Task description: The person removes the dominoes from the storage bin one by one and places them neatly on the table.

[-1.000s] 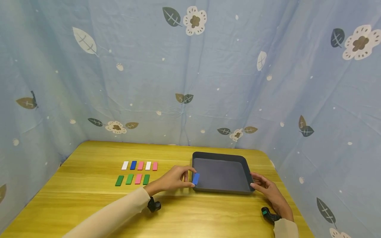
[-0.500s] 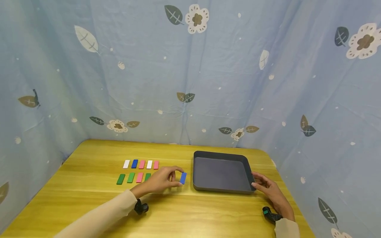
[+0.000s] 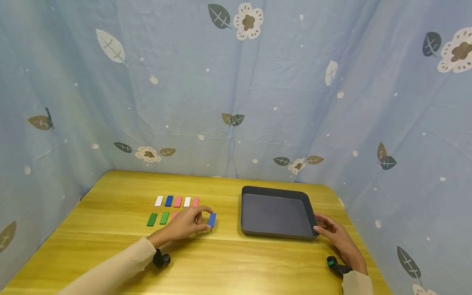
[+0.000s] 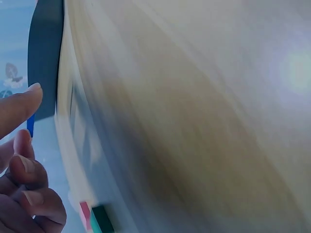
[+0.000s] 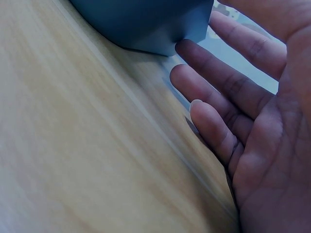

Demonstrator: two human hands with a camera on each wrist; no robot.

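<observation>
My left hand (image 3: 184, 223) pinches a small flat blue block (image 3: 212, 219) between thumb and forefinger, left of the dark grey tray (image 3: 278, 236). Whether the block touches the table, I cannot tell. In the left wrist view only a thin blue edge (image 4: 31, 125) shows between the fingertips. At the tray's right side my right hand (image 3: 341, 239) rests its thumb and forefinger against the wall near the front corner. The right wrist view has its other fingers (image 5: 209, 85) loosely extended, at or close to the tray's outer wall (image 5: 146, 36). The tray holds nothing visible.
Several similar blocks lie in two rows on the wooden table (image 3: 236, 266). The back row includes a white block (image 3: 158, 200) and a pink block (image 3: 178, 201). In front lie a dark green block (image 3: 152, 219) and a lighter green block (image 3: 164, 217); my left hand covers others.
My left hand has carried the blue block leftward, from the tray's left rim to near the block rows, and now covers part of the front row. The right hand stays at the tray.
</observation>
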